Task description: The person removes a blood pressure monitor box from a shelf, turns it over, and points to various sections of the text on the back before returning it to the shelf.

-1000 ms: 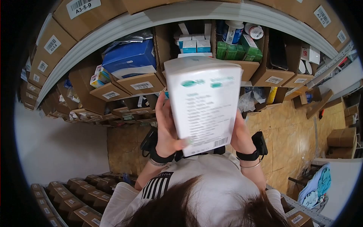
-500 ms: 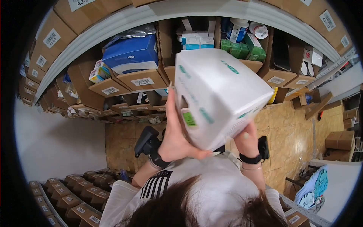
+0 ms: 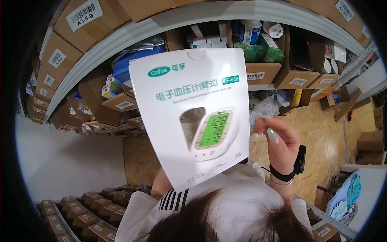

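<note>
A white blood pressure monitor box (image 3: 161,125) is held up in front of my chest, its printed front facing me. That face carries green lettering and a picture of the monitor with its cuff. My left forearm (image 3: 160,183) runs behind the box; the left hand is hidden there, and the box rests on that side alone. Just off the box's right edge is my right hand (image 3: 282,141), with fingers loosely bent, thumb apart from them, and nothing visible in the grasp. A black strap circles the right wrist.
Ahead, a shelf (image 3: 201,14) holds labelled cardboard bins, among them one with green boxes (image 3: 254,52) and bottles. A clear plastic bag (image 3: 268,105) hangs below. More bins (image 3: 88,209) stand lower left. Clothes (image 3: 344,193) lie at the right.
The box has turned from showing its corner and sides to showing its front, and shifted left. My right hand has let go of it and moved right; my left hand has gone behind it.
</note>
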Motion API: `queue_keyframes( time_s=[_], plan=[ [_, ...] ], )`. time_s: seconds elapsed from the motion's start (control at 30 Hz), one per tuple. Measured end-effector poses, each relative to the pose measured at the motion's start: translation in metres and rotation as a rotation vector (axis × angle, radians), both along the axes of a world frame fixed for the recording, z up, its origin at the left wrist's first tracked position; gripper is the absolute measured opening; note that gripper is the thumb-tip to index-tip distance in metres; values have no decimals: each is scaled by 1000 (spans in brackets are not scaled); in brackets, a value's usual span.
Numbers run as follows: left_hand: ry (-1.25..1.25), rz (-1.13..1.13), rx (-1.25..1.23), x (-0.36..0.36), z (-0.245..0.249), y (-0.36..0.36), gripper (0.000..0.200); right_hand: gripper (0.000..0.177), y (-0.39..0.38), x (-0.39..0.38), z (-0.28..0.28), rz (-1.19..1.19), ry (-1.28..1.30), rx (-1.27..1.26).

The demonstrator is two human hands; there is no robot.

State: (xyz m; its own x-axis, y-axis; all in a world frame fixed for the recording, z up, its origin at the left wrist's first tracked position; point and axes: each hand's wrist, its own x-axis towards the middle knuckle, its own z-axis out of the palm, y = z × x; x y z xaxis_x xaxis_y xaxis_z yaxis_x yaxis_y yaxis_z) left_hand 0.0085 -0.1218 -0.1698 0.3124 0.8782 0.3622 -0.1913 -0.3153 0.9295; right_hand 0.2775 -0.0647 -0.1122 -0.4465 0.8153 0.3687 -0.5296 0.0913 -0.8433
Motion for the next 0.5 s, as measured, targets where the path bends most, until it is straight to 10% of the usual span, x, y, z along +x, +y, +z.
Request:
queue_keyframes(
  time_s=[0.1,0.23,0.5],
  plan=[
    [-49,-35,-58,2,-1,-1,122,49,7,-4,-5,-166,-135,38],
    [-115,-70,-157,2,-6,-15,120,93,2,-20,-1,169,-115,-162],
    [-126,-168,-56,-19,42,45,118,96,1,-23,6,381,-199,-216]
  ],
)
